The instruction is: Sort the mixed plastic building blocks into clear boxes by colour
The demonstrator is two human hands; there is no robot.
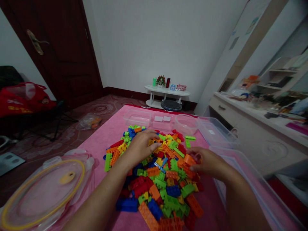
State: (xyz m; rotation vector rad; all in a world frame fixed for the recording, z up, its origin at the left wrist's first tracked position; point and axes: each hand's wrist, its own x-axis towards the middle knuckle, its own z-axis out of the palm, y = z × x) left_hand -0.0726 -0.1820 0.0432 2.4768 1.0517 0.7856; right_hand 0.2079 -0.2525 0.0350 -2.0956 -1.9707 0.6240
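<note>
Two bare hands work above a heap of red, blue, green, yellow and orange toy bricks (170, 202) piled across the middle of a pink-covered worktop (102, 139). The left hand (145, 143) hovers over or rests on the far part of the heap, its fingers loosely curved, the thumb spread apart from them. At the heap's right edge, the right hand (203, 160) curls around an orange piece (189, 159), which sits between thumb and fingers; whether they pinch it cannot be told. Clear plastic containers line the far side, among them a rectangular tub (138, 111) and a round tub (186, 130), with a larger bin (245, 165) standing just beyond the right forearm. A clear lid (40, 192) with a yellow ring lies at left. Behind, a low white stand (169, 92) holds a small plant (160, 80) near the wall.
</note>
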